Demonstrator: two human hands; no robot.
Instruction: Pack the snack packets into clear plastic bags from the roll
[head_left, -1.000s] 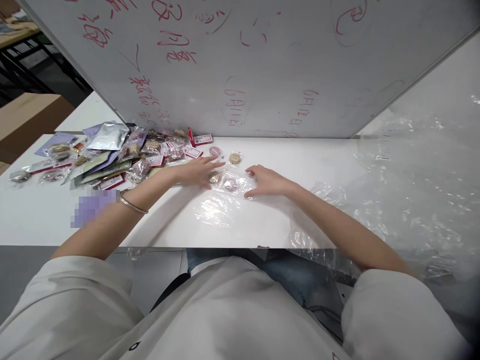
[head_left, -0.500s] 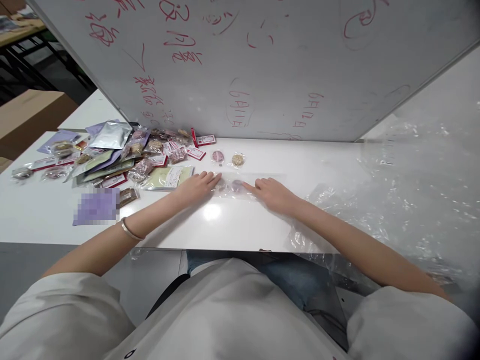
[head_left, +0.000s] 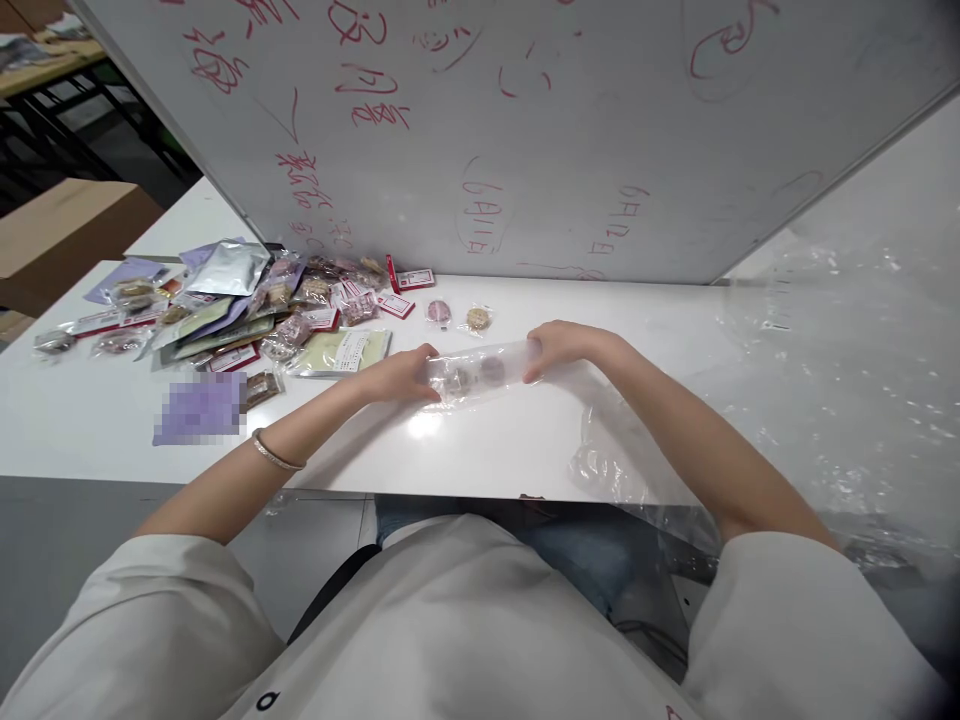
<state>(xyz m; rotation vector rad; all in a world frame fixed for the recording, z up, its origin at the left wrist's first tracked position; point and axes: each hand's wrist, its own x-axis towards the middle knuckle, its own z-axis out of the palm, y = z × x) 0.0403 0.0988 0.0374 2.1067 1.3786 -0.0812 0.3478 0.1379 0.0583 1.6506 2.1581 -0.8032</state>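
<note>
We see a white worktop [head_left: 480, 445] with smooth, glossy surface. The whiteboard [head_left: 555, 140] looks smooth and only softly shiny, with a metal-looking frame [head_left: 847, 170]. Our clear strip [head_left: 475, 373] is thin, shiny plastic, and the clear wrap [head_left: 810, 400] looks crinkled plastic. The silver pouch [head_left: 230, 268] has metallic gloss. The box [head_left: 71, 235] is matt brown cardboard; our shirt [head_left: 465, 620] is matt cloth; our bracelet [head_left: 277, 452] looks like metal.

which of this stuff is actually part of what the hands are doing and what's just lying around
In use:
- clear plastic sleeve, held between left hand and right hand
- two round items seen through it

Lying about:
- silver pouch
- green packet
- purple item
- pink round packet and tan round packet, though these may belong too
</note>
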